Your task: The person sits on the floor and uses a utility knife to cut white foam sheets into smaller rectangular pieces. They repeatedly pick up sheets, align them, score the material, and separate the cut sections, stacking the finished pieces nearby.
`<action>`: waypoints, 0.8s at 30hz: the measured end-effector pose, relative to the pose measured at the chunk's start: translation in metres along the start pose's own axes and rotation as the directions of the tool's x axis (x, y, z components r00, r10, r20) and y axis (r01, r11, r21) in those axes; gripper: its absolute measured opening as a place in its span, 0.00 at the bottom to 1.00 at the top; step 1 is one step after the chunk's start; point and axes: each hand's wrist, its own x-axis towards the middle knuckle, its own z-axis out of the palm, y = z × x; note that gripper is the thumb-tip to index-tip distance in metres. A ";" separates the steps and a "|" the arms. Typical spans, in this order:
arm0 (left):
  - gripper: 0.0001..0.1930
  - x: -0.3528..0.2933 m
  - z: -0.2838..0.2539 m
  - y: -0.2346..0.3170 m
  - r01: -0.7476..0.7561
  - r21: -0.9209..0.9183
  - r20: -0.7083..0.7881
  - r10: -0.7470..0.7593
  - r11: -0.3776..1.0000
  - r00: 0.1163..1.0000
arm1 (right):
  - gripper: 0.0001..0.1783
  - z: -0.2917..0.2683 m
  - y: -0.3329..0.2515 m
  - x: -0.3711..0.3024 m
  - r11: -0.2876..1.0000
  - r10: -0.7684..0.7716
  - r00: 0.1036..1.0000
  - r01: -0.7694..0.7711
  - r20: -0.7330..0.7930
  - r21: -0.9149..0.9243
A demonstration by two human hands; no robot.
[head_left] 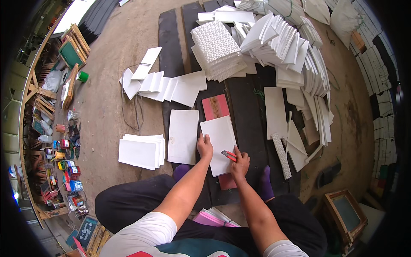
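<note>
A white rectangular board (pixel 217 141) lies in front of me on top of a pink board (pixel 215 107), whose ends show beyond it. My left hand (pixel 205 147) grips the white board's left edge, with the thumb up along its face. In my right hand (pixel 240 165) is a red utility knife (pixel 230 155), held over the board's right part with its tip toward the left. Another white board (pixel 183 135) lies flat just left of my left hand. Farther left is a small stack of white boards (pixel 138 153).
White boards lie fanned out (pixel 167 88) at the far left. Textured white panels (pixel 216 43) and leaning white boards (pixel 299 60) pile up at the back right. Offcut strips (pixel 281 156) lie to the right. Paint jars (pixel 70 171) line the left side. A wooden frame (pixel 345 216) stands at lower right.
</note>
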 end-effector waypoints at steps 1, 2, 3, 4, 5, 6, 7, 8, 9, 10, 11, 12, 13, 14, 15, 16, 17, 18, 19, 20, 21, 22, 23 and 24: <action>0.23 0.003 0.001 0.001 -0.011 -0.025 0.000 0.011 1.000 1.000 | 0.34 0.002 0.000 0.003 1.000 -0.006 1.000 0.006 -0.013 0.003; 0.23 0.007 0.001 0.002 -0.021 -0.049 -0.001 0.021 0.999 1.000 | 0.33 0.003 -0.001 0.007 1.000 -0.012 1.000 0.012 -0.026 0.005; 0.23 0.006 0.001 0.006 -0.002 -0.055 0.010 0.003 0.999 1.000 | 0.33 0.003 0.000 0.007 1.000 -0.005 1.000 0.005 -0.022 0.005; 0.22 0.005 0.001 0.009 0.017 -0.060 0.021 -0.015 0.998 1.000 | 0.33 0.002 0.000 0.007 1.000 0.002 1.000 -0.002 -0.017 0.004; 0.22 0.004 0.000 0.012 0.036 -0.065 0.031 -0.034 0.997 0.999 | 0.33 0.002 0.001 0.007 1.000 0.008 1.000 -0.008 -0.012 0.004; 0.22 0.004 -0.001 0.013 0.045 -0.060 0.038 -0.042 0.997 0.998 | 0.33 0.002 0.001 0.007 1.000 0.003 1.000 -0.003 -0.018 0.003; 0.22 0.004 -0.002 0.014 0.053 -0.055 0.044 -0.051 0.997 0.998 | 0.33 0.002 0.001 0.007 1.000 -0.003 1.000 0.003 -0.023 0.002; 0.23 0.004 -0.003 0.015 0.062 -0.050 0.050 -0.060 0.997 0.997 | 0.33 0.002 0.001 0.007 1.000 -0.008 1.000 0.008 -0.028 0.001; 0.23 0.004 -0.004 0.015 0.067 -0.044 0.045 -0.065 0.997 0.997 | 0.33 0.002 0.001 0.008 1.000 -0.004 1.000 0.004 -0.014 -0.004; 0.24 0.004 -0.004 0.016 0.073 -0.038 0.041 -0.071 0.997 0.997 | 0.33 0.001 0.001 0.008 1.000 0.001 1.000 -0.001 -0.001 -0.008; 0.24 0.004 -0.005 0.017 0.078 -0.031 0.037 -0.077 0.996 0.996 | 0.32 0.000 0.000 0.009 1.000 0.006 1.000 -0.006 0.013 -0.012; 0.25 0.004 -0.005 0.019 0.070 -0.024 0.032 -0.069 0.997 0.997 | 0.32 0.000 0.000 0.009 1.000 0.005 1.000 -0.005 0.007 -0.015; 0.26 0.004 -0.005 0.020 0.061 -0.016 0.028 -0.060 0.998 0.998 | 0.33 -0.001 -0.001 0.010 1.000 0.005 1.000 -0.005 0.000 -0.017; 0.26 0.003 -0.005 0.021 0.052 -0.009 0.024 -0.052 0.999 0.998 | 0.33 -0.001 -0.002 0.010 1.000 0.006 1.000 -0.006 -0.007 -0.020; 0.26 0.002 -0.006 0.024 0.065 -0.002 0.030 -0.065 0.998 0.997 | 0.33 -0.001 -0.002 0.010 1.000 0.013 1.000 -0.013 -0.002 -0.016; 0.27 0.002 -0.006 0.027 0.078 0.004 0.036 -0.078 0.997 0.996 | 0.33 -0.001 -0.001 0.010 1.000 0.021 1.000 -0.021 0.002 -0.012; 0.27 0.001 -0.006 0.030 0.091 0.011 0.044 -0.091 0.996 0.995 | 0.33 -0.002 0.000 0.010 1.000 0.029 1.000 -0.029 0.005 -0.009; 0.25 0.003 -0.005 0.026 0.069 0.015 0.024 -0.069 0.998 0.997 | 0.33 -0.002 -0.001 0.010 1.000 0.028 1.000 -0.028 0.011 -0.012; 0.24 0.006 -0.004 0.017 0.048 0.021 0.002 -0.048 0.999 0.999 | 0.34 -0.002 -0.003 0.011 1.000 0.025 1.000 -0.025 0.019 -0.013; 0.23 0.007 -0.003 0.008 0.027 0.027 -0.020 -0.027 0.999 0.999 | 0.34 -0.001 -0.005 0.011 1.000 0.022 0.999 -0.021 0.027 -0.015; 0.23 0.007 -0.002 0.008 0.021 0.020 -0.009 -0.021 1.000 1.000 | 0.35 -0.002 -0.003 0.011 1.000 0.016 0.999 -0.015 0.030 -0.023; 0.24 0.007 -0.001 0.008 0.014 0.014 0.002 -0.014 1.000 1.000 | 0.35 -0.002 -0.002 0.011 0.999 0.009 0.999 -0.008 0.034 -0.031; 0.24 0.008 -0.001 0.007 0.008 0.008 0.013 -0.008 1.000 1.000 | 0.35 -0.003 -0.001 0.011 0.999 0.003 0.999 -0.001 0.037 -0.039; 0.24 0.008 0.000 0.006 -0.019 0.023 0.005 0.019 1.000 1.000 | 0.35 -0.001 0.000 0.011 0.998 0.018 1.000 -0.017 0.021 -0.056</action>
